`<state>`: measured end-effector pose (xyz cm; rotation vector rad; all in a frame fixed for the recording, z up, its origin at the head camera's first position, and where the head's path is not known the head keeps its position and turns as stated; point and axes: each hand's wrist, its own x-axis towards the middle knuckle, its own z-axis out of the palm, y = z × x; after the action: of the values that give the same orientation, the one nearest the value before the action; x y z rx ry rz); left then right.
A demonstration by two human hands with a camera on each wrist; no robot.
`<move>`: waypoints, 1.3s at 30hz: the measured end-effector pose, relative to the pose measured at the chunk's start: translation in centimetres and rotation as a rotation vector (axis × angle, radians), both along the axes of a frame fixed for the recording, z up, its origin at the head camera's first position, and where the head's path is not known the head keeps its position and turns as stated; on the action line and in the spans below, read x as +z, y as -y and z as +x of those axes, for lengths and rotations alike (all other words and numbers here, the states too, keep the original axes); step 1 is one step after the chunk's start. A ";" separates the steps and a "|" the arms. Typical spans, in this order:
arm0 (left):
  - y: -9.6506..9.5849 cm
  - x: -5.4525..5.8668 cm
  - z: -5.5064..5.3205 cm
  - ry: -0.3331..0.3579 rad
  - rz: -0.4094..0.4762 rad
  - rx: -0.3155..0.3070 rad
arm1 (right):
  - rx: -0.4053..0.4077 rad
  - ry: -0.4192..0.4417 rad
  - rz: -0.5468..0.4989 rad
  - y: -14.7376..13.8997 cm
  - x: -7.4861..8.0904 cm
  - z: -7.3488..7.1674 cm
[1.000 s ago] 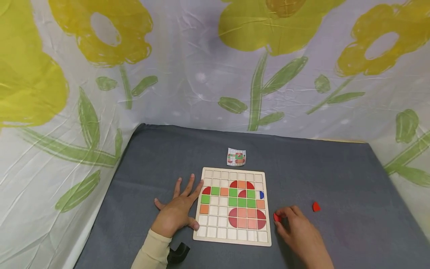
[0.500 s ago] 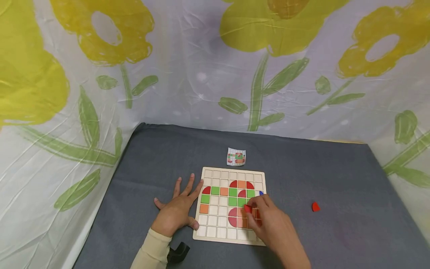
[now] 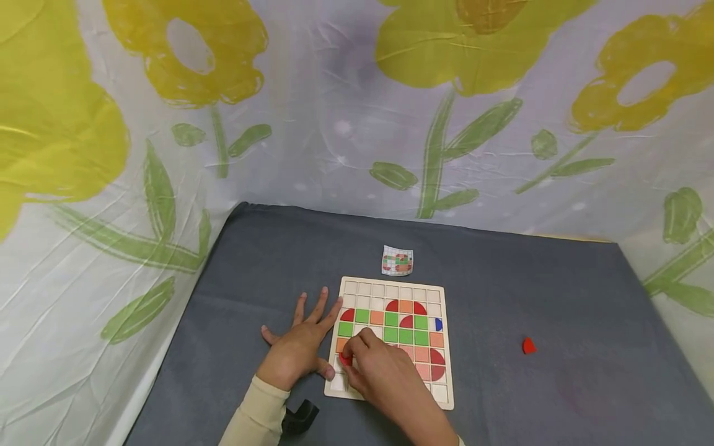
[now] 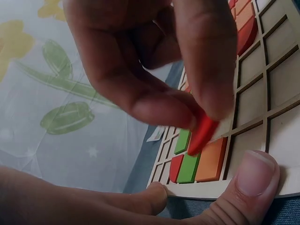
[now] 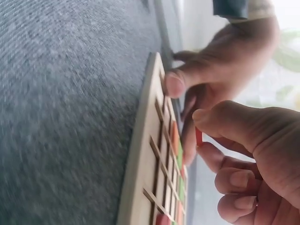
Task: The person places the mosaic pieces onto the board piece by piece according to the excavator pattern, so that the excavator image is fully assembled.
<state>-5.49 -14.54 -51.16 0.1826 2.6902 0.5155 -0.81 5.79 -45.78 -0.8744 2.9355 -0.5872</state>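
Observation:
A wooden grid board [image 3: 365, 289] lies on the dark cloth, with green and orange square tiles and red rounded tiles in some cells. My left hand [image 3: 295, 356] rests at its left edge, fingers spread, the thumb on the rim. Between thumb and finger my right hand [image 3: 385, 371] pinches a small red tile [image 4: 204, 133], held just over the board's lower left cells. In the left wrist view this tile is tilted, near an orange tile [image 4: 211, 159]. The right hand hides part of the board's lower middle in the head view.
A small printed card [image 3: 398, 261] with a coloured grid pattern lies behind the board. One loose red tile [image 3: 528, 346] is on the cloth to the right. A black curved piece [image 3: 300, 416] sits by the left wrist. A flower-patterned curtain [image 3: 312, 124] hangs behind.
My right hand, pinching the red tile, has moved left from the cloth beside the board, across the board, to its lower left cells. The left hand has stayed at the board's edge.

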 end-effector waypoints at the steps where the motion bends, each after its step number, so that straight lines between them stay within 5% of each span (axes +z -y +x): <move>1: 0.0 0.0 -0.1 0.005 -0.002 0.001 | 0.004 -0.007 0.008 0.1 -0.1 0.0; 7: -0.2 0.2 -0.2 -0.003 -0.001 -0.004 | 0.009 -0.027 0.051 0.6 -0.7 -0.2; 17: -0.8 4.0 0.8 0.027 -0.011 -0.006 | 0.000 -0.003 0.067 1.1 -1.0 0.0; 22: -0.5 2.8 0.7 0.012 0.005 -0.002 | 0.003 -0.026 0.065 1.2 -1.2 0.0; 24: -0.6 3.4 0.8 0.019 0.007 0.000 | 0.002 -0.031 0.066 1.2 -1.3 0.0; 31: -0.2 0.1 0.2 -0.008 0.009 -0.004 | -0.011 0.018 0.010 0.1 -0.9 -0.3; 39: -0.3 1.9 0.7 -0.034 0.001 -0.018 | -0.190 -0.002 -0.044 -4.5 -0.8 -1.5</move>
<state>-4.75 -14.25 -49.25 0.2176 2.7188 0.5133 -2.29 10.30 -46.62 -0.6029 3.0400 -0.6623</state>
